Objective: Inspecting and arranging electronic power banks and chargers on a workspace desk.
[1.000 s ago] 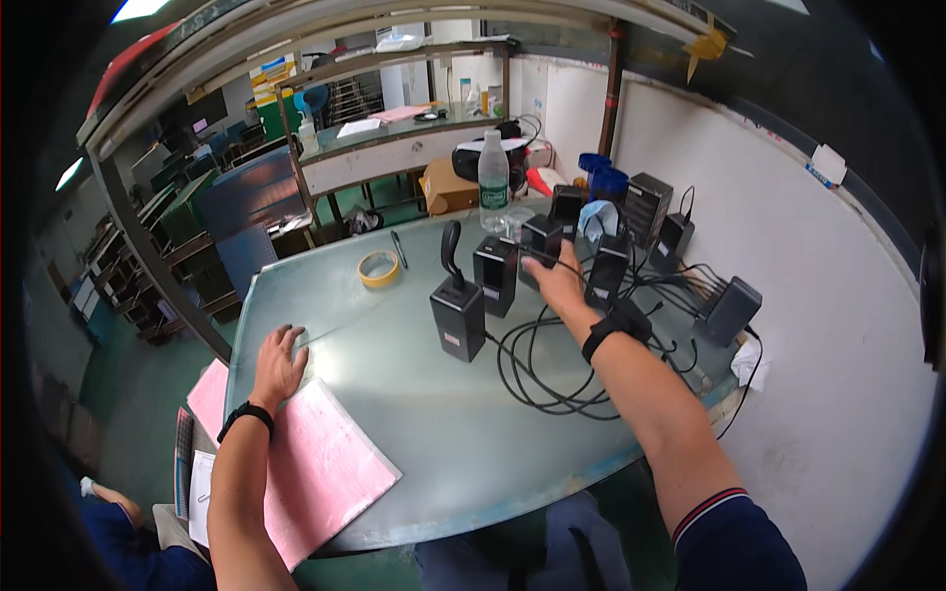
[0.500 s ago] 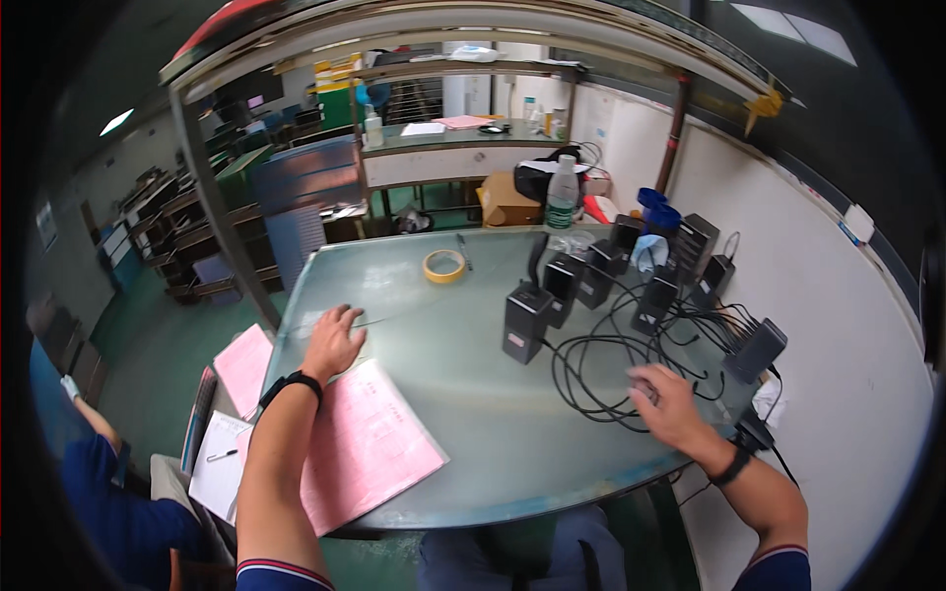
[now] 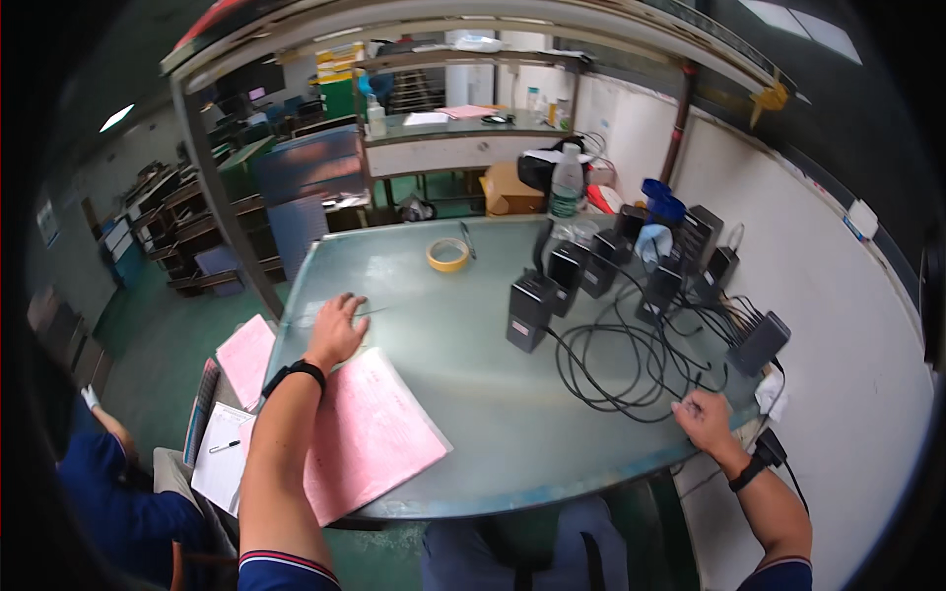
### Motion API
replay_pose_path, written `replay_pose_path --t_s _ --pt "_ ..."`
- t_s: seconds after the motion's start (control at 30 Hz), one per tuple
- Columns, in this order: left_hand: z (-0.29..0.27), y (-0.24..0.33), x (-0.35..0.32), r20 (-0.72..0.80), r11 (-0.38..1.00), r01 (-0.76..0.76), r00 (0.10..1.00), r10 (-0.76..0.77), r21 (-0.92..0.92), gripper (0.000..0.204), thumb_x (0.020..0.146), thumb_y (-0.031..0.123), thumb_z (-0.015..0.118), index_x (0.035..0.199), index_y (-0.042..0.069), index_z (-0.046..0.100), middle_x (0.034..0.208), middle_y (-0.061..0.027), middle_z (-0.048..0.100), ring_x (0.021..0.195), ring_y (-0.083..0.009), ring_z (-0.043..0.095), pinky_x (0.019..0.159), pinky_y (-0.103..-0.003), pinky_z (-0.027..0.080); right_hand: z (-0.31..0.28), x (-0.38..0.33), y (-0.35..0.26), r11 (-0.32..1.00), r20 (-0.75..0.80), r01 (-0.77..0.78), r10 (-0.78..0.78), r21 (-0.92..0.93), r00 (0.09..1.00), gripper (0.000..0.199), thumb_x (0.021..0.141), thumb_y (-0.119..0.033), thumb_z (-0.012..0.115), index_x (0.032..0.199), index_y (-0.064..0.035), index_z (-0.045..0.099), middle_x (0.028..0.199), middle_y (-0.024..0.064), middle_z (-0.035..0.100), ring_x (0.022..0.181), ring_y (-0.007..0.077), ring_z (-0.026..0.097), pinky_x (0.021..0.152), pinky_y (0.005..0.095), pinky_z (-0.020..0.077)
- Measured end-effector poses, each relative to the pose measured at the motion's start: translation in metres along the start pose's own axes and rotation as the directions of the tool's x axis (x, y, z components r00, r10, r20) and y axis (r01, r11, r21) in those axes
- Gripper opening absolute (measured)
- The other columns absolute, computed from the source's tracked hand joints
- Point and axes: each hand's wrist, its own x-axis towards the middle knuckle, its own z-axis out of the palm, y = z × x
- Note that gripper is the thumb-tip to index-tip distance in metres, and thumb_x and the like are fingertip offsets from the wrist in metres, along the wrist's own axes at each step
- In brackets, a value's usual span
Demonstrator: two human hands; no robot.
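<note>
My left hand [image 3: 338,330] lies on the glass-topped table [image 3: 473,394], its fingers apart and holding nothing, just beyond a stack of pink printed sheets [image 3: 370,433]. Near the table's right edge, my right hand [image 3: 705,422] is closed, apparently pinching a black cable [image 3: 616,399] from the loose coils; the fingertips are partly hidden. Several black box-shaped devices stand behind the cables, the closest being a black device [image 3: 530,313] with a lead running from it. A dark multi-port charger block [image 3: 759,343], with many cables plugged in, sits at the right.
A yellow tape roll [image 3: 447,255] and a pen [image 3: 467,239] lie toward the far edge. A plastic bottle [image 3: 567,182] and blue rings [image 3: 662,200] stand at the back right. A white wall [image 3: 828,295] borders the right side. Another person's sleeve [image 3: 128,502] shows at lower left.
My right hand has moved right and slightly nearer, from over the cable coils to the table's right edge, and its fingers have closed. My left hand has barely moved.
</note>
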Motion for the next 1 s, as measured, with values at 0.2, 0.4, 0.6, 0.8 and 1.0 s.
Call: replay_pose_path --t_s 0.2,0.4,0.6,0.8,1.0 --pt "-0.004 0.003 -0.002 0.008 1.0 -0.008 1.0 0.008 0.012 0.042 0.087 0.029 0.057 0.123 0.009 0.059 0.131 -0.0194 0.053 0.123 -0.0368 0.047 0.106 -0.044 0.036 0.001 0.003 0.003 0.999 0.01 0.022 -0.022 0.029 1.0 0.026 0.077 -0.019 0.074 0.064 -0.0041 0.058 0.049 0.0061 0.049 0.043 0.0155 0.047 0.044 0.0292 0.0363" --pt "-0.003 0.006 -0.001 0.041 1.0 -0.031 0.999 0.031 0.002 0.042 0.088 0.028 0.056 0.125 0.008 0.056 0.132 -0.0208 0.051 0.123 -0.0382 0.046 0.106 -0.045 0.036 -0.004 0.0 0.001 0.999 -0.003 0.009 -0.009 0.043 1.0 0.026 0.078 -0.022 0.074 0.064 -0.0048 0.058 0.049 0.0068 0.049 0.043 0.0185 0.049 0.044 0.0309 0.0377" --pt "-0.005 0.001 -0.003 0.082 0.999 0.028 0.996 -0.029 0.02 0.043 0.089 0.027 0.055 0.128 0.01 0.054 0.136 -0.0203 0.049 0.127 -0.0387 0.044 0.107 -0.044 0.035 -0.002 0.001 0.004 0.997 0.005 -0.022 0.022 0.067 1.0 0.026 0.077 -0.022 0.073 0.065 -0.0046 0.059 0.051 0.0072 0.051 0.045 0.0204 0.051 0.045 0.0326 0.0394" --pt "-0.008 0.007 0.002 0.091 0.999 -0.003 0.996 -0.001 0.043 0.042 0.09 0.028 0.053 0.128 0.01 0.054 0.136 -0.0202 0.048 0.127 -0.0385 0.044 0.107 -0.043 0.035 0.002 0.001 0.011 0.991 -0.012 -0.011 0.012 0.135 1.0 0.026 0.078 -0.019 0.074 0.065 -0.0033 0.058 0.05 0.006 0.049 0.043 0.0165 0.046 0.045 0.0308 0.0371" --pt "-0.006 0.007 -0.001 0.077 0.999 -0.016 0.997 0.014 0.031 0.041 0.089 0.027 0.053 0.126 0.009 0.055 0.134 -0.0215 0.05 0.125 -0.0388 0.046 0.106 -0.044 0.036 0.003 0.001 0.012 0.993 -0.015 0.0 0.002 0.122 1.0 0.024 0.078 -0.017 0.073 0.065 -0.0031 0.058 0.049 0.006 0.048 0.043 0.0155 0.044 0.044 0.0299 0.0356"
